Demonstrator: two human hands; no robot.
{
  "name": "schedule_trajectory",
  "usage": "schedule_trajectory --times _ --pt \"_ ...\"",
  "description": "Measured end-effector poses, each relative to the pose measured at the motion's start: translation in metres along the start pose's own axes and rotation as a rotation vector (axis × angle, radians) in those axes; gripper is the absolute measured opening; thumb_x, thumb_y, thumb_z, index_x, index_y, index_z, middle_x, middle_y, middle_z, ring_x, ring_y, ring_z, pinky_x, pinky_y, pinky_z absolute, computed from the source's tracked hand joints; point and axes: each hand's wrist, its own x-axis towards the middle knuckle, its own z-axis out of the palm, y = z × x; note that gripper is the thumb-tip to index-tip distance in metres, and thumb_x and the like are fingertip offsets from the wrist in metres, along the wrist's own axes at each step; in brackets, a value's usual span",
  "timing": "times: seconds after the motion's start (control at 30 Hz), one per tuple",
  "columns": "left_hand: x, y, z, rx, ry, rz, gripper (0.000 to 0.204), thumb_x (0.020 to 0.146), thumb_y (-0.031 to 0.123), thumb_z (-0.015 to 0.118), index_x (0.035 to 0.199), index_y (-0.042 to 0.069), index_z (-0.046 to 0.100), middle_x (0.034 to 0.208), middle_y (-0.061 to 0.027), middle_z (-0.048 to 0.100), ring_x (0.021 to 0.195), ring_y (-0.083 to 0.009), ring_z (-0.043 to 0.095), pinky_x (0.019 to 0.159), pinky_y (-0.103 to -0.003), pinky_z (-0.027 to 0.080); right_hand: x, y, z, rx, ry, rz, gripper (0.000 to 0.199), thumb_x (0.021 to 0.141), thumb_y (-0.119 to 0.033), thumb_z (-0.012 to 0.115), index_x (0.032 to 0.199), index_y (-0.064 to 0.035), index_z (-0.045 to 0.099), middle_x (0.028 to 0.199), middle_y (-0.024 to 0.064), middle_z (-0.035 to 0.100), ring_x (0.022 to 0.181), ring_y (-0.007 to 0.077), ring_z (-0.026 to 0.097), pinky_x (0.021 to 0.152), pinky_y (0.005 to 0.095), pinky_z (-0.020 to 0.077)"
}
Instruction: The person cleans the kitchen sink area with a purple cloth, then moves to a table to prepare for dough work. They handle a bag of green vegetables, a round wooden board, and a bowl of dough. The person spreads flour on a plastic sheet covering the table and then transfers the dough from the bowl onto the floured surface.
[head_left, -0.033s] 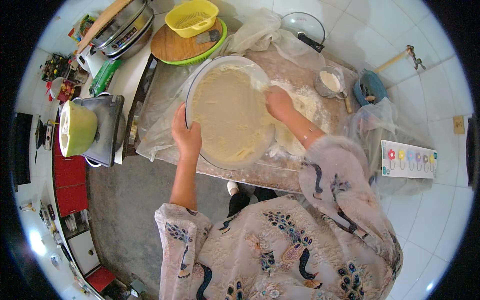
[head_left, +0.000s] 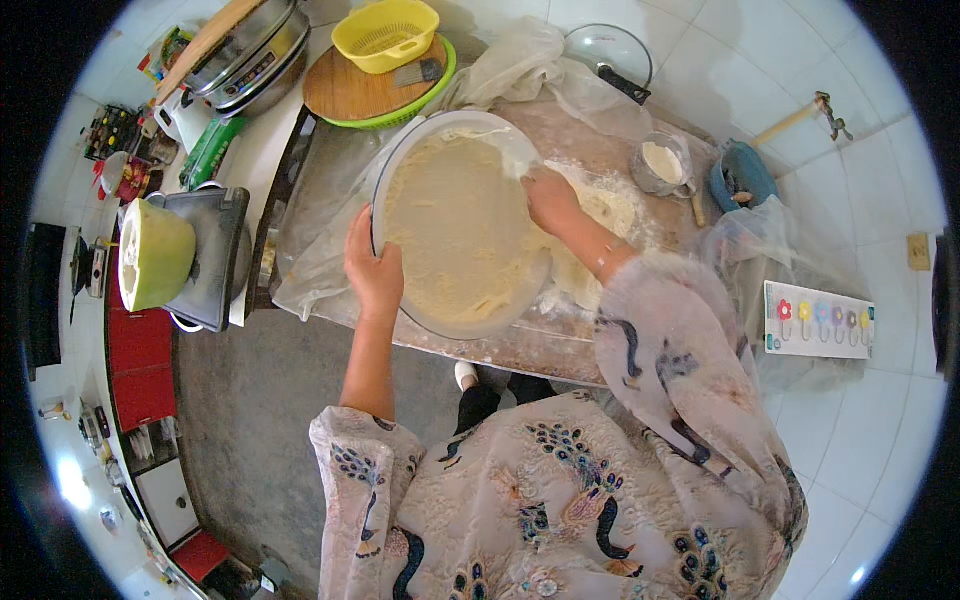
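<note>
A large white basin (head_left: 538, 285) with a dark-edged rim stands tilted on the floury table, its inside smeared with pale, wet dough or batter (head_left: 455, 215). My left hand (head_left: 375, 265) grips the basin's left rim, the thumb over the edge and the fingers outside. At the right inner wall, my right hand (head_left: 552, 198) is closed, with its fingertips hidden against the dough-smeared side; whether it holds anything cannot be made out. Loose flour (head_left: 608, 210) lies on the table beside and beneath my right wrist.
Right of the flour stand a clear measuring cup (head_left: 660, 165) of flour and a blue basket (head_left: 742, 175). A round wooden board (head_left: 365, 85) and yellow colander (head_left: 385, 35) sit back left. Plastic sheeting (head_left: 515, 65) and a glass lid (head_left: 610, 50) lie behind.
My right hand has shifted slightly left and up along the basin's inner wall. My left hand and the basin stay where they were.
</note>
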Motion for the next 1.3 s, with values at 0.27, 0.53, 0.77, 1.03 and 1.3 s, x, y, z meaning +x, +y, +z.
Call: schedule_trajectory --times 0.27,0.53,0.77,1.03,1.3 --pt "-0.014 -0.006 -0.005 0.023 0.041 -0.045 0.048 0.064 -0.006 0.047 0.111 -0.002 0.053 0.111 -0.0178 0.055 0.102 -0.0326 0.053 0.09 -0.036 0.04 0.015 0.006 0.08 -0.229 0.19 -0.17 0.017 0.076 -0.012 0.048 0.073 -0.0012 0.061 0.08 0.0141 0.057 0.08 0.0301 0.053 0.074 0.0396 0.0429" --pt "-0.028 0.014 -0.009 0.121 0.041 0.036 0.047 0.065 -0.007 0.046 0.112 -0.001 0.052 0.112 -0.0184 0.054 0.104 -0.0337 0.051 0.09 -0.037 0.039 -0.029 -0.014 0.105 -0.208 -0.291 -0.122 0.014 0.071 -0.01 0.051 0.074 -0.0031 0.062 0.072 0.0137 0.061 0.075 0.0296 0.059 0.069 0.0401 0.0451" --pt "-0.025 -0.009 -0.006 0.11 0.053 0.064 0.048 0.066 -0.006 0.048 0.113 0.0 0.051 0.114 -0.018 0.054 0.106 -0.033 0.051 0.091 -0.038 0.039 -0.057 0.003 0.059 -0.338 -0.698 -0.404 0.015 0.068 -0.017 0.056 0.077 -0.0083 0.064 0.073 0.0086 0.063 0.078 0.0263 0.06 0.075 0.0374 0.044" --pt "-0.028 -0.066 -0.021 -0.001 0.11 -0.14 0.047 0.064 -0.005 0.048 0.111 -0.002 0.053 0.107 -0.0173 0.056 0.101 -0.0307 0.052 0.089 -0.036 0.039 -0.088 0.072 -0.009 0.104 0.12 -0.28 0.009 0.071 -0.015 0.06 0.079 -0.0105 0.062 0.082 0.0088 0.059 0.082 0.0263 0.057 0.075 0.0379 0.0443" --pt "-0.011 -0.085 -0.021 0.103 0.03 -0.179 0.049 0.065 -0.004 0.05 0.114 -0.003 0.051 0.109 -0.0151 0.055 0.099 -0.0253 0.054 0.087 -0.031 0.04 -0.067 0.123 0.037 0.624 -0.047 0.484 0.023 0.074 -0.016 0.059 0.093 -0.0033 0.06 0.091 0.0148 0.06 0.084 0.032 0.057 0.073 0.0388 0.0453"
